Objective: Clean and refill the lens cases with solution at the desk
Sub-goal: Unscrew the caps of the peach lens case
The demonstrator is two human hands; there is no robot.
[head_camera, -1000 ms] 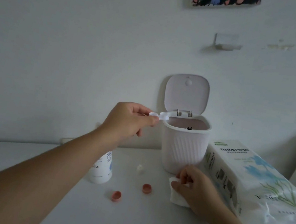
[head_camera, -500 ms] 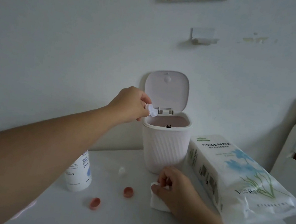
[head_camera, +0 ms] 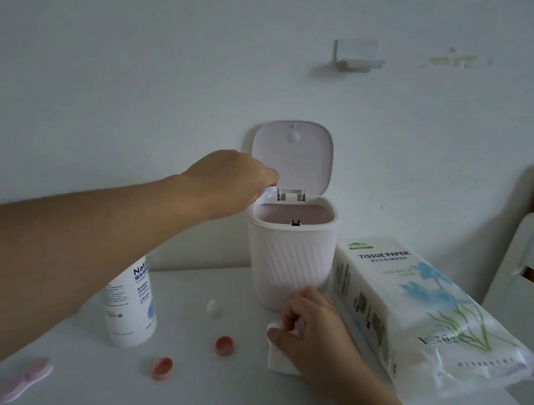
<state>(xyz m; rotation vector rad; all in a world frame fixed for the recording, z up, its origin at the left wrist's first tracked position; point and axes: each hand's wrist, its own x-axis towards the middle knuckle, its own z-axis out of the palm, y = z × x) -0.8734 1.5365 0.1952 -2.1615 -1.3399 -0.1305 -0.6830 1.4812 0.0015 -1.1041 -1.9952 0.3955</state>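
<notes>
Left grip [head_camera: 234, 181] pinches clear plastic lens case [head_camera: 269, 191] over open pale pink ribbed bin's rim [head_camera: 289, 227]; right grip [head_camera: 312, 330] clutches white tissue [head_camera: 280, 360] at the bin's base.

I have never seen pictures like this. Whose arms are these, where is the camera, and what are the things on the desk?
No machine is here: these are a person's two bare arms, seen from a camera worn on the person's head, looking forward and down.

The left hand pinches a small clear plastic piece at the rim of a little desk bin, whose lid stands open. The piece is too hidden to name for sure. The right hand holds a folded tissue against the desk.

On the desk also lie a white solution bottle, two small pink caps, a tiny white cap, a pack of tissue paper, and pink and blue plastic pieces at the lower left.
</notes>
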